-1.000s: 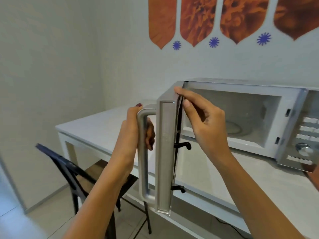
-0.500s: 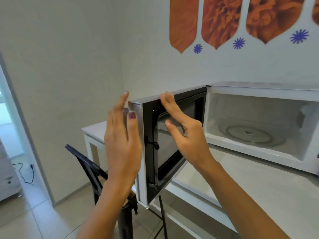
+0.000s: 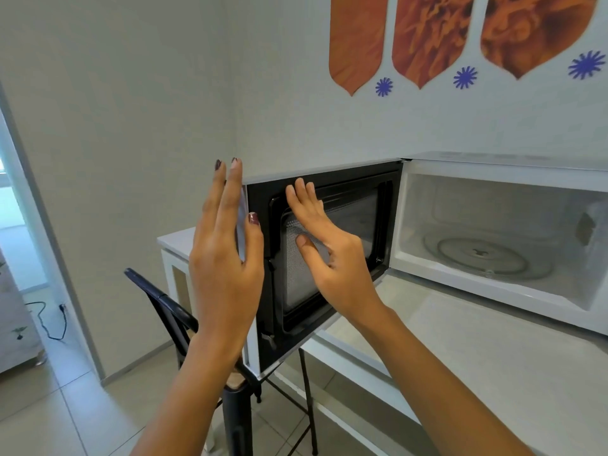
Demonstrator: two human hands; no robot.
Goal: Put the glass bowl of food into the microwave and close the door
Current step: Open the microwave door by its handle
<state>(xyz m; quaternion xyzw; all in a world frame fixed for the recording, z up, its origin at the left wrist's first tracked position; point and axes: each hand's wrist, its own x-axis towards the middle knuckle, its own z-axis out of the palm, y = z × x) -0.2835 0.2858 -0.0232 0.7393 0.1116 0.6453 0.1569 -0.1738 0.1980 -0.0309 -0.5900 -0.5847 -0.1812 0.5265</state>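
Bare forearms rise from the bottom of the frame toward the swung-open microwave door (image 3: 329,255) at centre. Her left hand (image 3: 227,258) is flat and spread, fingers upright, along the door's outer free edge, thumb hooked round onto its black inner frame. Her right hand (image 3: 325,245) is also spread wide, palm toward the mesh window, gripping nothing; whether it touches I cannot tell. Below them stands a black chair (image 3: 164,301) on the tiled floor. Further right, the white microwave (image 3: 493,232) sits on the pale table (image 3: 460,350), its cavity showing only the glass turntable (image 3: 483,256). No glass bowl shows anywhere. Orange wall decals (image 3: 427,34) hang upper right.
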